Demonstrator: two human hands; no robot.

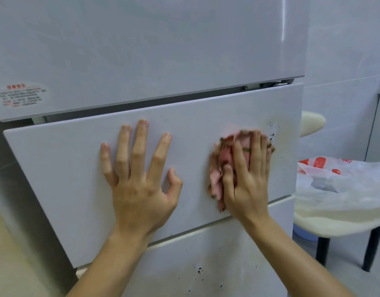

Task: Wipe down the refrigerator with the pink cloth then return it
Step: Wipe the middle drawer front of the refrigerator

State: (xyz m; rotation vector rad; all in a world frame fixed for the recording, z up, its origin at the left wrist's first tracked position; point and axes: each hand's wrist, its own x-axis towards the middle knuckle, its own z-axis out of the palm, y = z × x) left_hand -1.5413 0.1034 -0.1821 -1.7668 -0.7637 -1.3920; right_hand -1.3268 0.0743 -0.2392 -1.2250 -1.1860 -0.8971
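Observation:
The white refrigerator (77, 174) fills the view, with an upper door, a middle drawer front and a lower door. My left hand (139, 179) lies flat with spread fingers on the middle drawer front. My right hand (247, 181) presses the crumpled pink cloth (220, 166) against the same panel with straight fingers. The cloth shows brown smudges. Dark specks (271, 133) dot the panel just right of the cloth, and more specks (198, 270) mark the lower door.
A label sticker (19, 96) sits on the upper door at the left. To the right stand a cream stool (334, 219) with black legs, carrying a white and red plastic bag (339, 174), and a second stool (312, 123) behind it. Tiled wall at the right.

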